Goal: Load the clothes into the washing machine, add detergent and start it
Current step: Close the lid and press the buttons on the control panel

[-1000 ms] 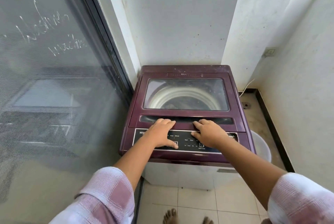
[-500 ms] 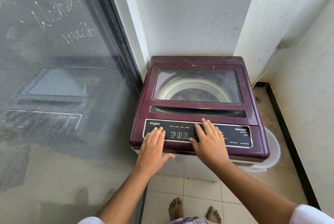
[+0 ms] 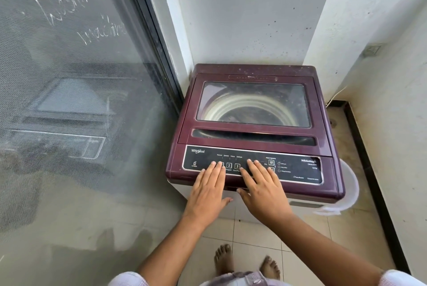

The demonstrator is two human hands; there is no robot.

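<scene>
Dusty glass blurs the drum (image 3: 251,110) of the maroon top-load washing machine (image 3: 254,134) in the corner. Left hand (image 3: 208,191) and right hand (image 3: 263,193), fingers straight and together, cover part of its black "Whirlpool" button panel (image 3: 298,170).

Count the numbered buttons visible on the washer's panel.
2 in plain view: button 2 and button 3, side by side on the control panel, between left hand and right hand. Left fingers part-cover a box beside button 2; probably a third.
</scene>
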